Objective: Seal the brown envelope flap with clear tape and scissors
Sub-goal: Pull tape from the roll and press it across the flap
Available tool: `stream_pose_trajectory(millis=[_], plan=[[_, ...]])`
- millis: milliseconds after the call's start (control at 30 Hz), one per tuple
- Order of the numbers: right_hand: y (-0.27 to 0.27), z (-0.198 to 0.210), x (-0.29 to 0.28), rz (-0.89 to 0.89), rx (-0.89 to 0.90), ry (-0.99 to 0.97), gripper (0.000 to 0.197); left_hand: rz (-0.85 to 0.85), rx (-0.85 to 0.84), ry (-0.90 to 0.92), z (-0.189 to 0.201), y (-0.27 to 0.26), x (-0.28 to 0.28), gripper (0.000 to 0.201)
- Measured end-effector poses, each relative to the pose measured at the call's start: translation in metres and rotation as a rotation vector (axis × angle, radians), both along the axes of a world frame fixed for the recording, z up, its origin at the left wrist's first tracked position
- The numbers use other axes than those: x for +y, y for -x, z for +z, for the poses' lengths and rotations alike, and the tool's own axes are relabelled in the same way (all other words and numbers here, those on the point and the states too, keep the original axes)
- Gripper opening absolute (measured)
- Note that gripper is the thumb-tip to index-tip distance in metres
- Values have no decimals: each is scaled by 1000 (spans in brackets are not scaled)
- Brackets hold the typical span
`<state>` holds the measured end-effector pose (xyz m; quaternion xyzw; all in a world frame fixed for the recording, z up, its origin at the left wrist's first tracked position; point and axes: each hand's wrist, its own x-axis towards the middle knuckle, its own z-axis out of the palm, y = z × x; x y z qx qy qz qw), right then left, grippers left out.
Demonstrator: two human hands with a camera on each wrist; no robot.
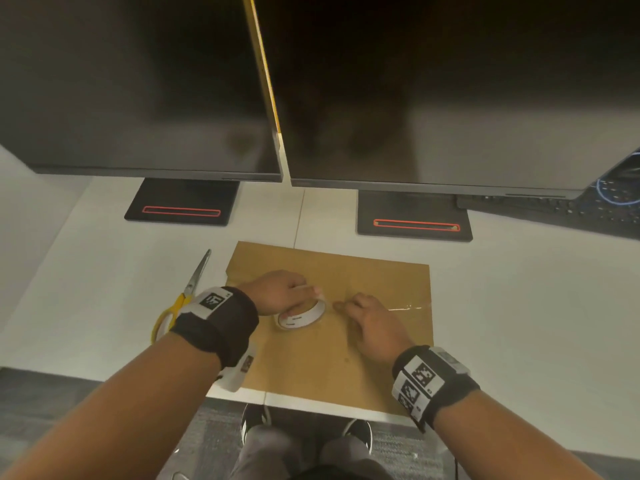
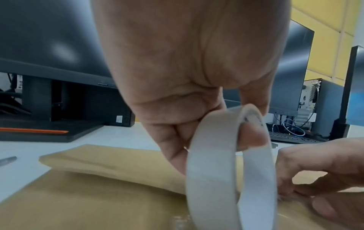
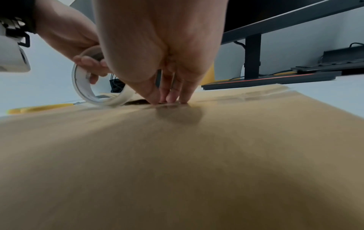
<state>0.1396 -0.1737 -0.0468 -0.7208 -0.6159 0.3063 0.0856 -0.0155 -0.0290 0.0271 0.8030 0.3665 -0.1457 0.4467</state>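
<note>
A large brown envelope (image 1: 332, 348) lies flat on the white desk (image 1: 519, 306), its flap folded toward me. My left hand (image 1: 280, 292) grips the roll of clear tape (image 1: 302, 317) standing on edge on the envelope, with a finger through its core (image 2: 252, 137). My right hand (image 1: 367, 320) presses straight fingertips (image 3: 169, 98) down on the flap seam just right of the roll (image 3: 98, 87). A strip of clear tape (image 1: 405, 308) lies stuck along the seam toward the right edge. Yellow-handled scissors (image 1: 183, 296) lie on the desk left of the envelope, partly hidden by my left wrist.
Two dark monitors (image 1: 138, 98) hang over the back of the desk, with their flat stands (image 1: 181, 204) behind the envelope. A keyboard (image 1: 588, 209) sits at the far right. The desk's front edge runs just below the envelope, above my shoes (image 1: 252, 424).
</note>
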Motion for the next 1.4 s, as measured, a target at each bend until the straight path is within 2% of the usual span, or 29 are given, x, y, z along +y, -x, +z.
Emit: stream_pose_trajectory(millis=[167,267,367,467,600,700,800,867,967,1033,1133,1300,1400], plan=[[5,-1,-1,12,-56,-2,62,-21,15,-120,-8,-3,-3,44],[7,2,1,5,-73,9,60,-77,118,-223,-10,0,1,42],[8,4,2,4,-102,33,60,-73,210,-240,-13,8,5,42],[10,8,2,14,-128,58,65,-68,238,-276,-16,10,5,41],[17,14,2,56,-162,96,84,-57,276,-338,-18,8,1,42],[23,15,5,81,-224,113,80,-50,260,-368,-18,8,1,43],[28,13,6,62,-258,93,73,-46,236,-346,-17,8,-4,57],[30,11,6,49,-265,82,70,13,233,-244,-14,11,-3,63],[29,11,5,36,-258,70,66,80,166,-75,-6,21,1,57],[30,11,5,33,-247,61,66,4,119,-121,0,24,2,43],[30,13,6,34,-230,73,66,-187,150,-317,11,19,-14,34],[27,14,9,50,-229,80,69,-430,201,-641,19,7,-36,36],[26,11,9,49,-221,93,66,-519,272,-711,18,11,-29,36]])
